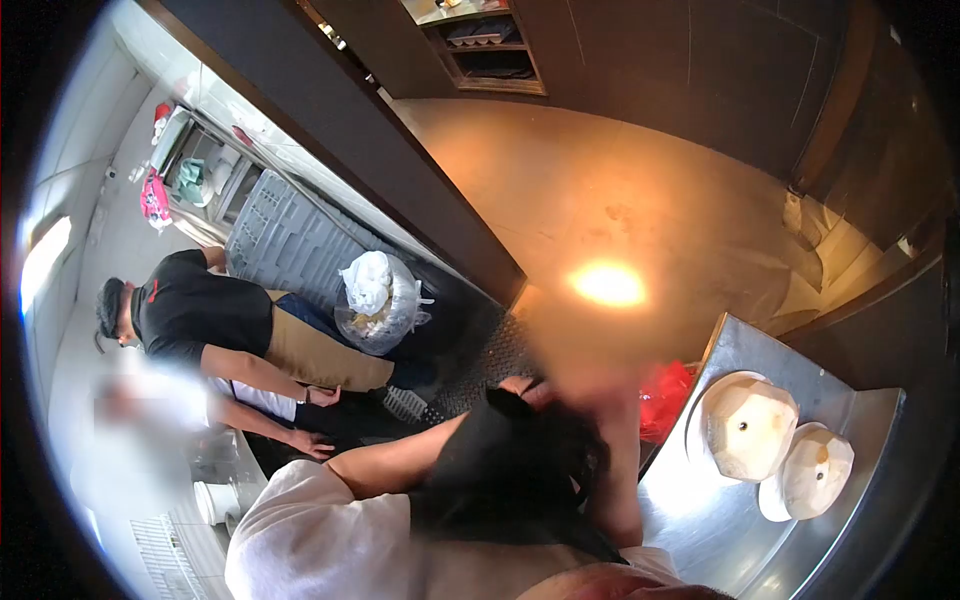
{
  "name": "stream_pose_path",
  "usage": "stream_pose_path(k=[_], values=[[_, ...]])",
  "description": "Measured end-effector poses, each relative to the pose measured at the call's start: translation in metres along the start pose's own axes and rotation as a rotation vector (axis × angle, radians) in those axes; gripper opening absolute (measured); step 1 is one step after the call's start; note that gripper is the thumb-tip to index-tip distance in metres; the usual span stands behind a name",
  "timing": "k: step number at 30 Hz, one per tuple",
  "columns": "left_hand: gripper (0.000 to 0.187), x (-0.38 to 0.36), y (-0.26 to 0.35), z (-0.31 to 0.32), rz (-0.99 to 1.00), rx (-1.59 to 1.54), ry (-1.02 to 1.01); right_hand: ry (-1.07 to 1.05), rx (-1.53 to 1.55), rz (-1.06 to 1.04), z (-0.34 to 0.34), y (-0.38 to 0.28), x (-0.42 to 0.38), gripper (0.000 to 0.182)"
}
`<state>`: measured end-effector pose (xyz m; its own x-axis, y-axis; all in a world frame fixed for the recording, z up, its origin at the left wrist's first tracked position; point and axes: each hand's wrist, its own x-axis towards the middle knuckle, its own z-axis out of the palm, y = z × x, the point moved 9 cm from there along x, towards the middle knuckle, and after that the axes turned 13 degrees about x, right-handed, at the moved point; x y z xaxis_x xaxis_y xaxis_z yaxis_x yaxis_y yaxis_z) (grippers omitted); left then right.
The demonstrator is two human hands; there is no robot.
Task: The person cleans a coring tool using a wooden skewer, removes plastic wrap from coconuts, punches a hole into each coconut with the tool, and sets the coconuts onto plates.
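A bunched black cloth (510,470) hangs in front of my body, its kind not clear. My left hand (522,388) is at its top edge, fingers partly showing and closed on it. Beside it, my right hand (592,388) is smeared by motion near the cloth's upper right side, and its fingers cannot be made out. Just right of my right forearm is a crumpled red plastic thing (668,400), partly hidden by a metal counter.
Two white pots with pale wooden lids (742,426) stand on the metal counter (700,510) at right. Two people work at left, one in a black shirt (205,310), one blurred in white (165,400). Behind them are a full clear bag (385,320) and grey crates (285,230).
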<state>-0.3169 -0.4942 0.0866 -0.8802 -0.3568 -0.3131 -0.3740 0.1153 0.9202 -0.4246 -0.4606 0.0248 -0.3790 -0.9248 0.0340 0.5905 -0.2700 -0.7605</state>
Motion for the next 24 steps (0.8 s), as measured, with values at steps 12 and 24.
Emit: stream_pose_path(k=[12, 24], values=[[0.024, 0.020, -0.076, -0.024, 0.028, -0.093, 0.066, 0.369, 0.691, 0.697, -0.013, 0.066, -0.064, 0.032], [0.027, -0.090, -0.327, -0.088, -0.552, -0.010, 0.499, 0.352, 0.339, 0.539, -0.068, 0.119, -0.036, 0.031]])
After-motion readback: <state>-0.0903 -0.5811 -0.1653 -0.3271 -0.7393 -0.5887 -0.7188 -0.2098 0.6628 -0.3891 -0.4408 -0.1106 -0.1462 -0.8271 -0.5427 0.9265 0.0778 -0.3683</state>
